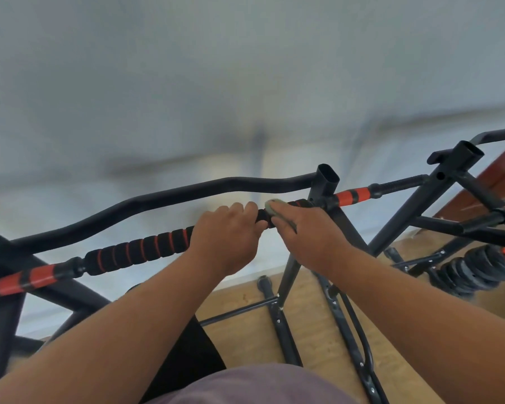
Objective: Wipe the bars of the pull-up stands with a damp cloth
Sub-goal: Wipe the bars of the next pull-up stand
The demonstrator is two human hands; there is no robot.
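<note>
Closest to the camera, two bare forearms reach up and away over a grey-purple shirt (257,386) toward the padded bar (140,250), which runs from lower left to upper right across the view. Both hands sit on this bar, side by side and nearly touching. The left hand (226,236) is curled over the foam padding, gripping the bar itself and apparently steadying it. The right hand (309,231) lies just to its right, fingers bent down over a small pale cloth (271,206) and pressing it onto the padding; only a corner of the cloth peeks out past the fingertips. The bar's long axis is the thing to watch: bare foam stretches away to the left beyond the left hand, while to the right only a short run remains before the upright post (327,182) blocks the way. My guess is that the right hand is working that short stretch, and that the left hand would have to shift before the cloth could slide leftward. One cloth and two hands are visible. Beyond the padded bar runs a second, wavy black bar (187,193), untouched by either hand. Farther right stands a second stand (449,182), so two stands can be counted, with stacked weight plates (473,272) on the wooden floor (245,330) beneath it.
</note>
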